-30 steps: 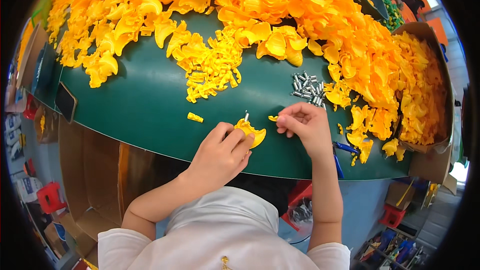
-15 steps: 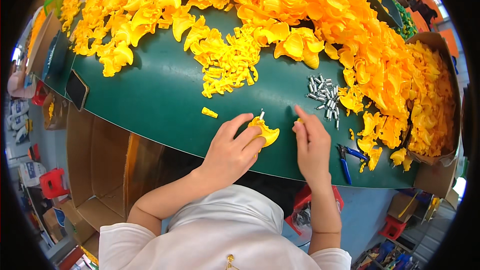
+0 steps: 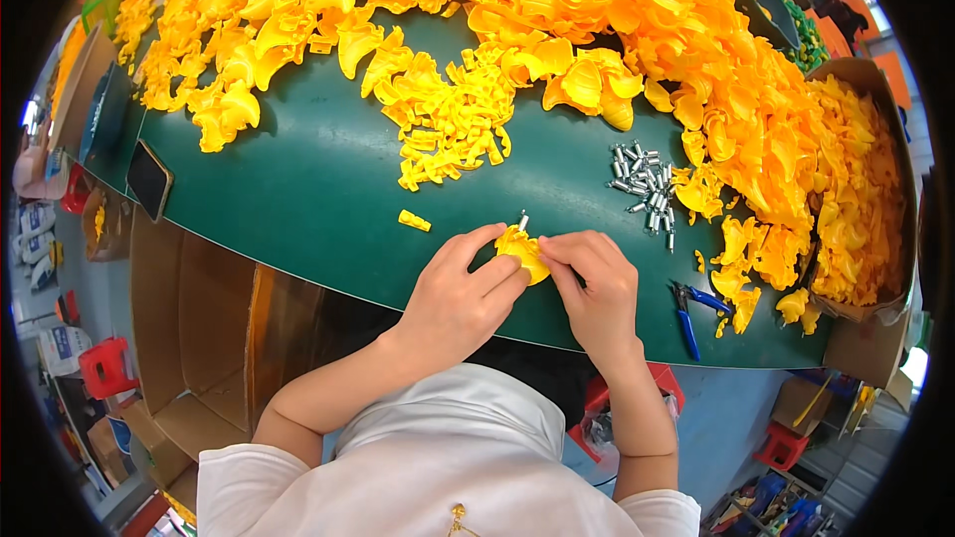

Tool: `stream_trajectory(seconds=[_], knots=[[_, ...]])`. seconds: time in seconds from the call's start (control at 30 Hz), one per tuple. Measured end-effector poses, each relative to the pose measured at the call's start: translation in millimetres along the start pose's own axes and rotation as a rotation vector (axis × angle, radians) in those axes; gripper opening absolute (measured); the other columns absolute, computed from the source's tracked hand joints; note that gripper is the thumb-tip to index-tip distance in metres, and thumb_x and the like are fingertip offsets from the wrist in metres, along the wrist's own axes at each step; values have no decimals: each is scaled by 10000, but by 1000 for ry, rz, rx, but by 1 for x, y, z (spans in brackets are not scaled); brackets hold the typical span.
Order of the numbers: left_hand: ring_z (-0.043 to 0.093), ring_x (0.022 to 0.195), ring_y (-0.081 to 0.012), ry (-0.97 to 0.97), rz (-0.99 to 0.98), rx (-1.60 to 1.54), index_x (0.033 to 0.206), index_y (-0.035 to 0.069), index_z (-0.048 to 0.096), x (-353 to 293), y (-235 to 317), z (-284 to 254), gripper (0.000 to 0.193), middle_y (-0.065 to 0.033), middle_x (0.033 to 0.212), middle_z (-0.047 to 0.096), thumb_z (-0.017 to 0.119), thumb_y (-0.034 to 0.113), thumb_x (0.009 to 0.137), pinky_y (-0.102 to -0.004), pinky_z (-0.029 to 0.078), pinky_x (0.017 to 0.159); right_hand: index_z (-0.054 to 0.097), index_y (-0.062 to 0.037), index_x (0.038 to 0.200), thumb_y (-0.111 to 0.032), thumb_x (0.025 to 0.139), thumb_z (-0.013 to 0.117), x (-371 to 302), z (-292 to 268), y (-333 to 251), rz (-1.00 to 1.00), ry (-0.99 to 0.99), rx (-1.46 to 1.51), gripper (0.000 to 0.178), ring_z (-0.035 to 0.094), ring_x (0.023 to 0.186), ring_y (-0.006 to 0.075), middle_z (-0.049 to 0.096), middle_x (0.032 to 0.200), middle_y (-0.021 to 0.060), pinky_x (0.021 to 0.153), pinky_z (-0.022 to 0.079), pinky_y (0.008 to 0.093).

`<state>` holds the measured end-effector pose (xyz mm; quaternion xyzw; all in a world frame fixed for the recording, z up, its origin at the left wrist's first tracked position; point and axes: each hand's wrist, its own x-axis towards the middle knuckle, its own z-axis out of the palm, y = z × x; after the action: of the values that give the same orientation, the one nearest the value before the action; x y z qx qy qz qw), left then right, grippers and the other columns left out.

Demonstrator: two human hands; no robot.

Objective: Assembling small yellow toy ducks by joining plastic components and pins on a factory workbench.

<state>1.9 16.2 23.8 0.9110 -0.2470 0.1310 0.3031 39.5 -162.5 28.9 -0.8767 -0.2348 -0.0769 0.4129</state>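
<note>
Near the table's front edge, my left hand (image 3: 466, 283) grips a curved yellow plastic shell (image 3: 527, 261) between thumb and fingers. A small silver metal cylinder (image 3: 523, 220) sticks up from the shell's top edge. My right hand (image 3: 597, 293) is closed in a pinch at the shell's right edge; whatever lies between its fingertips is hidden. Left of the hands lies a single small yellow plastic piece (image 3: 414, 221). Farther off are a heap of similar small yellow pieces (image 3: 453, 134) and a cluster of silver cylinders (image 3: 645, 179).
A big pile of yellow shells (image 3: 597, 0) covers the far side of the green table (image 3: 308, 169). Blue-handled cutters (image 3: 688, 323) lie at the right, near a cardboard box (image 3: 865, 343) full of shells. A phone-like dark slab (image 3: 150, 180) is at the left edge.
My right hand has moved left and its fingertips now meet the shell's right edge. A tiny yellow bit seen at those fingertips earlier is no longer distinguishable. My left hand keeps its grip.
</note>
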Motion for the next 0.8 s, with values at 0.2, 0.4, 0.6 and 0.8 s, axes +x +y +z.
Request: stream_trajectory(seconds=[0.2,0.4,0.6,0.8], knots=[[561,1099,-331,8,4,-9,981,62,676,-2,-1,2,293,-38,1030,636,694,-4,696,-393,516,877,682,3,837,63,736,714,-2,7,-6,26,40,-41,122,641,737,242,677,823,101,653,499,313],[564,1091,-330,11,-7,-33,992,63,672,-2,-1,2,304,-36,1034,634,695,-6,697,-386,513,888,688,1,834,52,731,721,-4,11,-6,54,94,-28,119,632,711,236,671,797,100,634,488,307],[564,1089,-330,9,-13,-50,991,62,670,-2,-1,3,309,-38,1037,632,700,-8,692,-387,512,897,687,5,832,49,728,722,-2,9,-5,51,107,-26,118,630,684,229,668,773,95,625,485,308],[562,1091,-335,-22,60,-31,997,60,663,1,-5,1,330,-48,1016,625,700,-18,678,-386,500,922,711,-64,1011,-30,767,696,-1,-10,-15,11,-93,-200,247,475,1135,326,572,1191,108,948,417,403]])
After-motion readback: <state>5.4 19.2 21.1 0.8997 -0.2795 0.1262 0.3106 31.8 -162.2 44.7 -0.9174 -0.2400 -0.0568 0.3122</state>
